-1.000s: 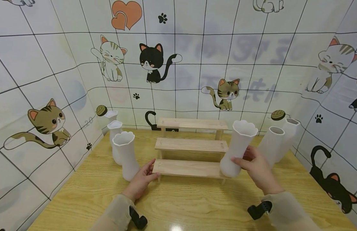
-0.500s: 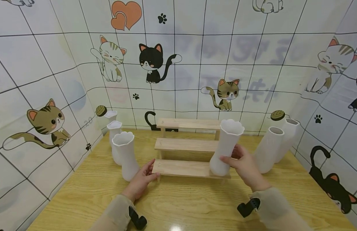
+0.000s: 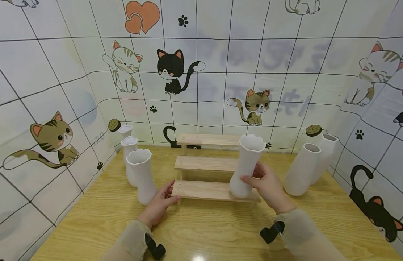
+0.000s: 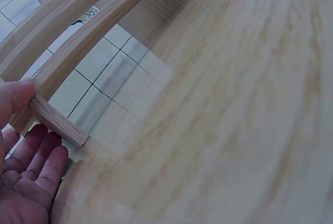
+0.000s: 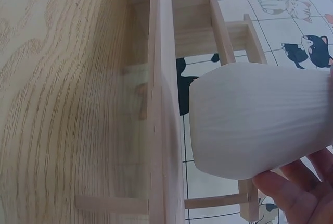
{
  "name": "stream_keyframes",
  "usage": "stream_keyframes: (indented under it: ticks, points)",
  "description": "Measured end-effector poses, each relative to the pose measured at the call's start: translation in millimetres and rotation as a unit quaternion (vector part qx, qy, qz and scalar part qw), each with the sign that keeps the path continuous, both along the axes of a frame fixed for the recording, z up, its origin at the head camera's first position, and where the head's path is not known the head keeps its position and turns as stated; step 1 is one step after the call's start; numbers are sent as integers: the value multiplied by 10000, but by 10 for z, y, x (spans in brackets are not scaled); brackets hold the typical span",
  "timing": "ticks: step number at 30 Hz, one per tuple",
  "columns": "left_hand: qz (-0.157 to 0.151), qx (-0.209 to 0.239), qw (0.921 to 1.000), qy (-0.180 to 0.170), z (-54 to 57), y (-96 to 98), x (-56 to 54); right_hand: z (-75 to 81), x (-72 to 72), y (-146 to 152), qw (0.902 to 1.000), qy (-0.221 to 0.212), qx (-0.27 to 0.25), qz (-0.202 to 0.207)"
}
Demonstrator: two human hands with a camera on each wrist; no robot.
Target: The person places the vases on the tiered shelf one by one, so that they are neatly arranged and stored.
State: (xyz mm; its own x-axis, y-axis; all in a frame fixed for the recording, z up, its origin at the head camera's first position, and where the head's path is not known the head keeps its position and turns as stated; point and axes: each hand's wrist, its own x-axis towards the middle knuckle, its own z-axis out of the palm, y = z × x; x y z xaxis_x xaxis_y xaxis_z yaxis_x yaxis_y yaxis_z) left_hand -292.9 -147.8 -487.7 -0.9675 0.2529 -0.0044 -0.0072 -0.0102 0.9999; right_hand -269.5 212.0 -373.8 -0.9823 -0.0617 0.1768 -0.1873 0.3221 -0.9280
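A white vase with a scalloped rim (image 3: 244,163) stands upright over the right part of the lowest board of a three-tier wooden stand (image 3: 201,190). My right hand (image 3: 268,188) grips its lower half from the right, thumb in front. In the right wrist view a narrow gap shows between the vase's base (image 5: 250,120) and the board (image 5: 166,109). My left hand (image 3: 159,204) holds the left end of that lowest board. In the left wrist view its thumb lies on the board's corner, with the fingers (image 4: 39,156) below, beside the stand's leg (image 4: 57,122).
On the left of the wooden table (image 3: 208,232) stand a scalloped white vase (image 3: 142,177) near my left hand and two more white vases (image 3: 129,159) behind it. Two smoother white vases (image 3: 302,170) stand at right. A cat-printed tiled backdrop (image 3: 214,72) rises behind.
My right hand has carried the scalloped vase leftward, from the right end of the lowest board to further in over it. The left hand and the stand have stayed put.
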Motion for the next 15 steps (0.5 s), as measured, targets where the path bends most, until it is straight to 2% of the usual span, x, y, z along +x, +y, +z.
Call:
stream_keyframes:
  ticks: [9,15]
  points:
    - [32,-46,10000,-39,-3,-7,-4,-20,-38,-86,9998,-197,7,-27]
    - [33,-66,10000,-31,-3,-8,-6,-40,-53,-133,9999,-116,-82,68]
